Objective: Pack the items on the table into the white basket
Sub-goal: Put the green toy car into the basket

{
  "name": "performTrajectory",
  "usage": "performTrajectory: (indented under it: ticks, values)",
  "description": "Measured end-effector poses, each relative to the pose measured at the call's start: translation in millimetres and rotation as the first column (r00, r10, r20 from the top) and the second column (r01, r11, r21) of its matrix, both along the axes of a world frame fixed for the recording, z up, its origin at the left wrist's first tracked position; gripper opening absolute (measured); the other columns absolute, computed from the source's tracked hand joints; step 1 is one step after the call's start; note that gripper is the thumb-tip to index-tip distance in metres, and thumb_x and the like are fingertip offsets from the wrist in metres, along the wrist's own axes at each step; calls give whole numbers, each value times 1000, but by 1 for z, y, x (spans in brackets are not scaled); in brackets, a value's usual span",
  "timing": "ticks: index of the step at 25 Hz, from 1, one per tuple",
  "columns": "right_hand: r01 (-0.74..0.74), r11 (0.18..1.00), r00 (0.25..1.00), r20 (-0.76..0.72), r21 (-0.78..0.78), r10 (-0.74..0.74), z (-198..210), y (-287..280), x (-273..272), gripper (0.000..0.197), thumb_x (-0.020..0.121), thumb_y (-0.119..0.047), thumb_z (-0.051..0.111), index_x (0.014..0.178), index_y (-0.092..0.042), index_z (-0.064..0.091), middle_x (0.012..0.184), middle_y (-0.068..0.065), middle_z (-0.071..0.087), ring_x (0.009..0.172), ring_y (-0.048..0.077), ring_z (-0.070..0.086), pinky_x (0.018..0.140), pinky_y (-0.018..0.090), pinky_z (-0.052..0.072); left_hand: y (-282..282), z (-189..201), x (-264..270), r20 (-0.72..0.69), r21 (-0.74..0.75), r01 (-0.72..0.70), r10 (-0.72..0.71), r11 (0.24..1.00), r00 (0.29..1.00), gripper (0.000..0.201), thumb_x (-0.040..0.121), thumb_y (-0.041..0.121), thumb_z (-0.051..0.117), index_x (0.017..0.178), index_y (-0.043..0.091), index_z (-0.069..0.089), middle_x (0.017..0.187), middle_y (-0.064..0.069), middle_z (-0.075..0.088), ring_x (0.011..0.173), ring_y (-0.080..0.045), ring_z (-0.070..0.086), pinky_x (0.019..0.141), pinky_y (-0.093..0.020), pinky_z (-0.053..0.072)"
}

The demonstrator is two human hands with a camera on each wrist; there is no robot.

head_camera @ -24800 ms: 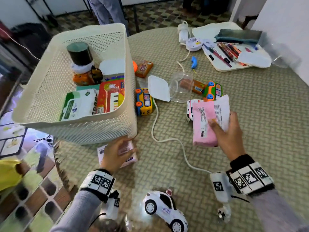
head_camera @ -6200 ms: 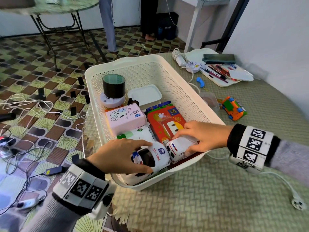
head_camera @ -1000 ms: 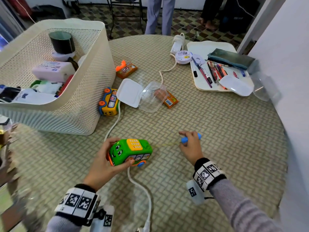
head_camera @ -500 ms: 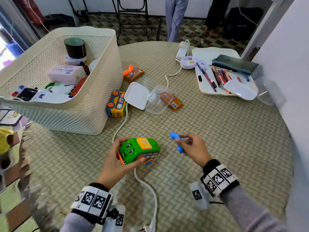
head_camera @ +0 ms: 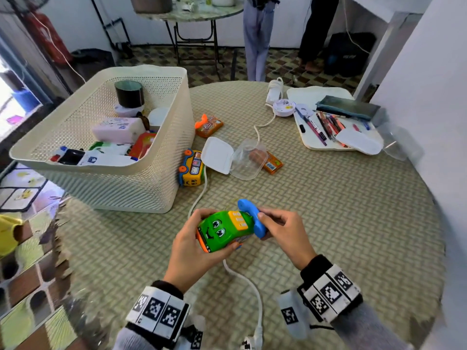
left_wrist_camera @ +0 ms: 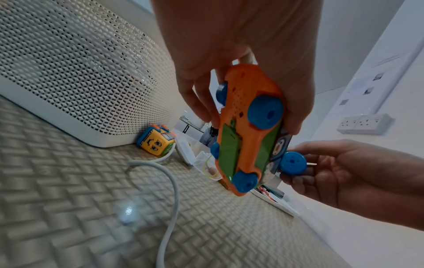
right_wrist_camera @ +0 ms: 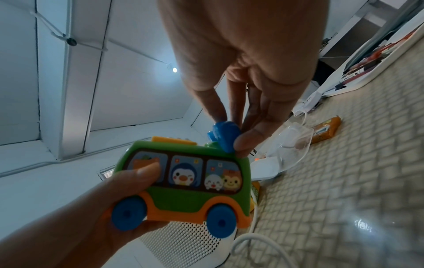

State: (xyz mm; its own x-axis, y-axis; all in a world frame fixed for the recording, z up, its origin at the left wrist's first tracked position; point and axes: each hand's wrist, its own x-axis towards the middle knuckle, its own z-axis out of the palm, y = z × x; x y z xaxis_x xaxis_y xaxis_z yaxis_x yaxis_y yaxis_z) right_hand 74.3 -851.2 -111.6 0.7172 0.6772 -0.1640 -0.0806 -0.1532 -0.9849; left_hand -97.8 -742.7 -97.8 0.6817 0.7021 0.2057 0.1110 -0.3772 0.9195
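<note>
While the left hand [head_camera: 194,251] cups the green toy bus [head_camera: 225,229] above the tabletop [head_camera: 341,223], the right hand [head_camera: 285,233] pinches its blue handset [head_camera: 252,221]. Looks like light, hard, slick plastic; grabbing the body's sides seems safest.

Between the hands and the white basket [head_camera: 131,183] lies a bare stretch of bench [head_camera: 341,223], crossed only by a white cable [head_camera: 199,195]. A yellow toy bus [head_camera: 190,168] sits against the basket's right wall, with an open clear container [head_camera: 242,157] just beside it. The basket's near end is filled with packed toys, while its far left part looks open, though the wall hides some of it.
</note>
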Motion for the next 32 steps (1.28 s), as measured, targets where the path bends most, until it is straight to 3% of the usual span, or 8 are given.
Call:
performTrajectory:
  ticks: [7, 9, 11, 14, 16, 19, 26, 32]
  values:
    - [18, 993, 1000, 1, 114, -18, 12, 12, -28, 17, 86, -17, 68, 97, -6, 73, 90, 9, 74, 72, 18, 68, 60, 32, 57, 20, 11, -29, 21, -1, 31, -31, 1000, 999, 63, 51, 51, 84, 103, 33, 54, 96, 13, 65, 85, -6, 66, 73, -19, 52]
    - [-15, 990, 994, -104, 141, 30, 10, 18, -37, 26, 78, -35, 74, 94, -16, 68, 97, 7, 71, 84, 16, 65, 71, 34, 54, 26, 11, -38, 75, -98, 76, -69, 992, 995, 66, 50, 43, 87, 105, 23, 55, 96, 7, 66, 84, -7, 66, 75, -20, 53]
    - [-93, 973, 936, -316, 212, 158, 6, 24, -48, 34, 82, -44, 67, 110, -26, 62, 113, 4, 67, 93, 18, 64, 77, 45, 52, 30, 5, -44, 139, -198, 113, -87, 974, 987, 66, 50, 35, 88, 105, 19, 55, 98, 5, 66, 86, -7, 66, 76, -18, 52]
    - [-132, 949, 837, -481, 286, 261, 2, 34, -67, 38, 89, -37, 53, 126, -33, 55, 121, -4, 65, 97, 23, 65, 66, 45, 55, 37, -11, -55, 157, -265, 125, -85, 956, 984, 65, 52, 28, 88, 107, 17, 54, 99, 5, 66, 89, -7, 65, 77, -18, 52]
    - [-118, 958, 871, -436, 260, 226, -5, 41, -74, 34, 89, -35, 55, 122, -30, 60, 117, -3, 67, 96, 19, 65, 66, 43, 53, 42, -23, -62, 99, -252, 108, -86, 962, 991, 64, 55, 24, 91, 107, 18, 55, 101, 4, 66, 92, -4, 64, 80, -15, 49]
    - [-84, 975, 920, -361, 207, 156, -15, 50, -81, 26, 92, -25, 58, 116, -23, 65, 113, 2, 69, 89, 18, 67, 72, 43, 49, 50, -39, -71, -22, -130, 41, -45, 991, 999, 65, 50, 38, 88, 107, 27, 58, 106, 16, 65, 98, 0, 61, 83, -8, 43]
    - [-113, 987, 942, -303, 116, 144, -33, 68, -95, 26, 83, -22, 68, 110, -18, 70, 112, 19, 66, 91, 22, 66, 76, 37, 54, 63, -74, -88, -114, -137, 25, -41, 990, 993, 66, 43, 39, 89, 103, 35, 61, 103, 21, 65, 94, -3, 64, 84, -21, 51]
    - [-158, 984, 937, -304, 76, 174, -39, 77, -96, 33, 78, -30, 69, 111, -22, 69, 118, 15, 65, 99, 28, 66, 79, 38, 55, 69, -83, -88, -152, -100, 32, -47, 994, 987, 70, 50, 45, 84, 115, 30, 61, 111, 12, 62, 103, -4, 60, 89, -27, 50]
